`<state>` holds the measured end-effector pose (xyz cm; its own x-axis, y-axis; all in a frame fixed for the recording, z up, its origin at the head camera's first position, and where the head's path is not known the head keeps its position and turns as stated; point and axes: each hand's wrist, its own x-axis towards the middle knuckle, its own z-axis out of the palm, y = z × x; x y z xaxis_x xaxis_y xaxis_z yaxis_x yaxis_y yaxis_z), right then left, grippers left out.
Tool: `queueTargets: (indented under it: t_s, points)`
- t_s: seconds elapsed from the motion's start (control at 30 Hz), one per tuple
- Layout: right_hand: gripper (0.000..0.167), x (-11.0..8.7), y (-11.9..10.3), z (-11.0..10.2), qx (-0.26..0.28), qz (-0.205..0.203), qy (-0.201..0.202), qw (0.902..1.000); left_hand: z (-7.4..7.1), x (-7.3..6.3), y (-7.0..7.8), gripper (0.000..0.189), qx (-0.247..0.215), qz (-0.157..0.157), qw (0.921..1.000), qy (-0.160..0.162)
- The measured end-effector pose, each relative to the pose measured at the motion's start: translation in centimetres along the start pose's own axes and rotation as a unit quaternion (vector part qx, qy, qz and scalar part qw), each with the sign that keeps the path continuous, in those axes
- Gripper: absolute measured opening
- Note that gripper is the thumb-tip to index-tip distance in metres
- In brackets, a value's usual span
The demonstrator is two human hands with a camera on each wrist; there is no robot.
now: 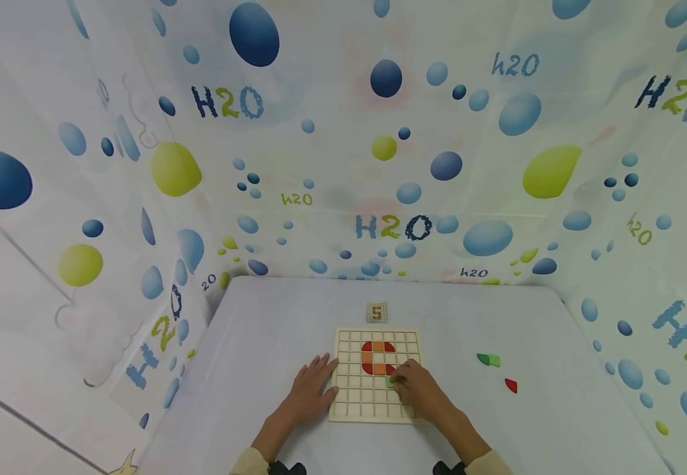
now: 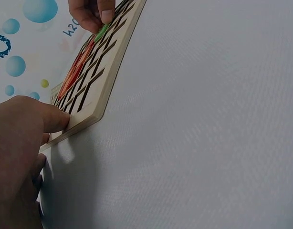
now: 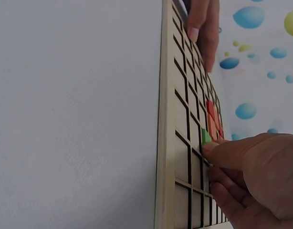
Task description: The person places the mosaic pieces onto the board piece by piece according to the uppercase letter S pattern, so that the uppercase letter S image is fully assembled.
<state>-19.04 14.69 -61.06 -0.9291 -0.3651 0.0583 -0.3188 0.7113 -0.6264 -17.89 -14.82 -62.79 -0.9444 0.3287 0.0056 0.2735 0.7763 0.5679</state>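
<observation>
A wooden grid board lies on the white table, with red and orange tiles forming a C-like shape in its cells. My left hand rests against the board's left edge, fingers fairly straight; its thumb touches the rim in the left wrist view. Over the board, my right hand pinches a small green tile at a cell just below the red and orange shape. The right wrist view shows the thumb on this tile, whose far part is hidden by the fingers.
Behind the board lies a small card bearing a figure like an S or 5. To the right on the table are a dark green curved tile, a light green tile and a red tile. A bubble-printed curtain surrounds the table.
</observation>
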Motion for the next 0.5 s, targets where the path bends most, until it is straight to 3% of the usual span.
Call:
queueTargets:
  t_s: [0.1, 0.33, 0.5]
  points:
    - [0.012, -0.07, 0.05, -0.03, 0.004, 0.011, 0.001, 0.9999, -0.05, 0.04, 0.01, 0.061, -0.001, -0.002, 1.0000, -0.001]
    - [0.009, 0.00, 0.00, -0.17, 0.004, -0.009, -0.007, 0.9999, -0.23, 0.03, 0.07, 0.061, -0.004, -0.004, 1.0000, -0.001]
    - [0.005, -0.16, 0.39, -0.83, 0.019, 0.026, -0.009, 0.9994, -0.10, -0.08, 0.10, 0.061, -0.007, -0.001, 1.0000, -0.003]
